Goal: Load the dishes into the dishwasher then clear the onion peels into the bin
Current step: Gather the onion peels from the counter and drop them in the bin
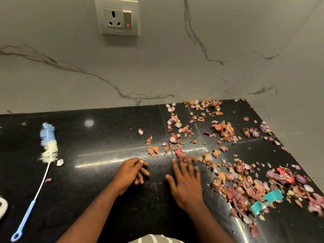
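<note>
Head view: onion peels (226, 130) across countertop (105, 137).

Onion peels (226, 132) scatter at two o'clock on the black counter (98, 137); right hand (186, 185) flat, left hand (130, 172) loosely curled.

We see both bare forearms reaching forward from the bottom edge, side by side. Our left hand (130, 172) lies palm down, its fingers loosely curled inward and holding nothing, its thumb pointing toward the right hand. Our right hand (186, 183) lies just beside it, palm down, fingers straight and spread, the thumb out toward the left hand; its fingertips (185, 159) are blurred.
</note>
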A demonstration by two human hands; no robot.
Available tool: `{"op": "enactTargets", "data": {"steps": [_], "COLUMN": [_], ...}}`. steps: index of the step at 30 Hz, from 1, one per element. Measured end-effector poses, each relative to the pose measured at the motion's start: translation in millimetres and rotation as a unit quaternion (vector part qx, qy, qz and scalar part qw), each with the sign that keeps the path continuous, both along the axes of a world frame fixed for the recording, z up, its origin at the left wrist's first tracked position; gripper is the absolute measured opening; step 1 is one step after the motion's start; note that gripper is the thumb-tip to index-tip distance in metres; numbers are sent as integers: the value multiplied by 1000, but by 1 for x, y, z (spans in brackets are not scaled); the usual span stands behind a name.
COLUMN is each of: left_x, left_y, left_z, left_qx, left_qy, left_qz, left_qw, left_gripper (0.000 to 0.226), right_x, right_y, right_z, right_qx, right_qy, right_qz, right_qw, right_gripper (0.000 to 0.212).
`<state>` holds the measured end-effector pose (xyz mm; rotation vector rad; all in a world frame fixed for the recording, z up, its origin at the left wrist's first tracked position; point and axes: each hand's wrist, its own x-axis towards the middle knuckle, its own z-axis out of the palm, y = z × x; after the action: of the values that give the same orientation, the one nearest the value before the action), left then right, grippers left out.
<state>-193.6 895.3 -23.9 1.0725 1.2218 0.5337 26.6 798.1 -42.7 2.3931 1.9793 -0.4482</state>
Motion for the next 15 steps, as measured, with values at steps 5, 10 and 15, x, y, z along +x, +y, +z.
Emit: {"op": "enactTargets", "data": {"steps": [5, 10, 15], "left_x": [-1, -1, 0], "left_y": [1, 3, 0], "left_z": [-4, -4, -3], "left_qx": [-9, -15, -13], "left_qy": [-9, -7, -4], "left_qz": [2, -4, -12], "left_qw": [1000, 1000, 1000], "left_gripper": [29, 29, 28], "right_x": [60, 55, 48], "right_y": [-6, -19, -28], "right_z": [20, 35, 26], "right_qx": [16, 106, 136], "right_qy": [-36, 59, 177], "right_qz": [-187, -93, -145], "right_qw": [982, 988, 964], "right_gripper": [84, 63, 65]}}
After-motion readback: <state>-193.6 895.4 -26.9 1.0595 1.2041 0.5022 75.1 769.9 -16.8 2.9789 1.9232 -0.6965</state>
